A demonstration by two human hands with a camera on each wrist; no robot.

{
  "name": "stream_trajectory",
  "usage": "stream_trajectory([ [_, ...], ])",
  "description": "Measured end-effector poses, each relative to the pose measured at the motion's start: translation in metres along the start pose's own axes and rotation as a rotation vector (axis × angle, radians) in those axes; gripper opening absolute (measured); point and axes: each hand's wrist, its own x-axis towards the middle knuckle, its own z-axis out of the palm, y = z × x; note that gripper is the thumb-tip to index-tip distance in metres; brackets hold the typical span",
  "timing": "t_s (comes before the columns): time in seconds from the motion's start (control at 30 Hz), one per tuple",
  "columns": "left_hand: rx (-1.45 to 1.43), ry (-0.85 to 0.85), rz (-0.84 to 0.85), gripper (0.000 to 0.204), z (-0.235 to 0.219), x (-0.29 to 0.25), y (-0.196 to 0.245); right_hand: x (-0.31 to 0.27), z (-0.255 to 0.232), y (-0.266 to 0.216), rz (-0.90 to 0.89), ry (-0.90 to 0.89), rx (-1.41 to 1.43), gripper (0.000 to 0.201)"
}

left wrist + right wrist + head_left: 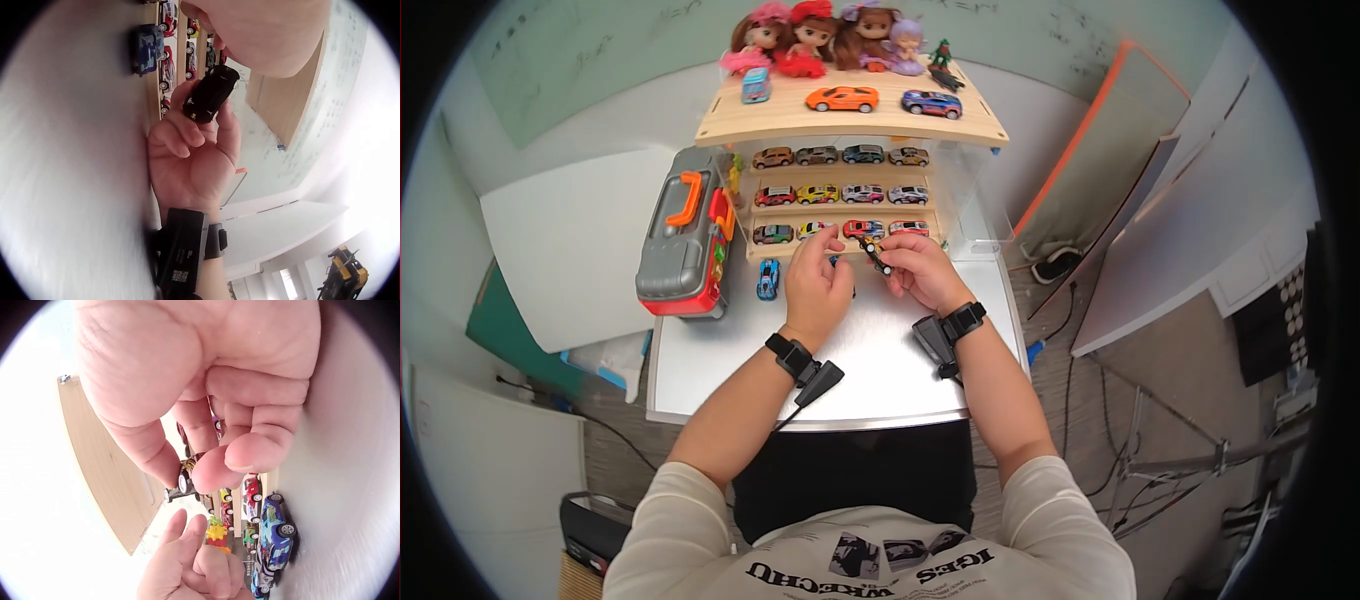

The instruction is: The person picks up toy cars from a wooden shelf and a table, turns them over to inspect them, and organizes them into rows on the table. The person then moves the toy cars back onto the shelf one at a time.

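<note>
Between its thumb and fingers my right hand [927,272] pinches a black and gold toy car [876,256], tilted in the air before the lowest shelf. In the left wrist view the toy car [211,95] shows its dark side. My left hand [818,290] hovers just left of it, fingers loosely bent with nothing in them; the right wrist view shows this left hand [190,569] below the car. A blue toy car [768,279] stands on the table left of my left hand. Another blue patterned car [275,531] is on the tabletop, largely hidden by the left hand in the head view.
A wooden display rack [750,206] holds rows of toy cars behind my hands. On its top board [740,118] stand several dolls, an orange car [842,99] and a blue car [932,104]. A grey and red toolbox [675,235] stands at the left of the silver table [880,375].
</note>
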Motion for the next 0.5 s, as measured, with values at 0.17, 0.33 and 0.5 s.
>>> stream_trajectory([
  [0.17,0.047,0.021,0.082,0.038,-0.001,0.002,-0.002,-0.011,0.015,-0.011,-0.064,0.216,-0.611,0.018],
  [0.33,0.071,0.093,0.154,0.030,-0.002,0.004,-0.004,-0.016,0.028,0.001,-0.267,0.256,-1.307,0.021],
  [0.5,0.087,0.093,0.124,0.019,-0.003,0.004,-0.002,-0.061,0.024,0.000,-0.240,0.340,-1.787,0.022],
])
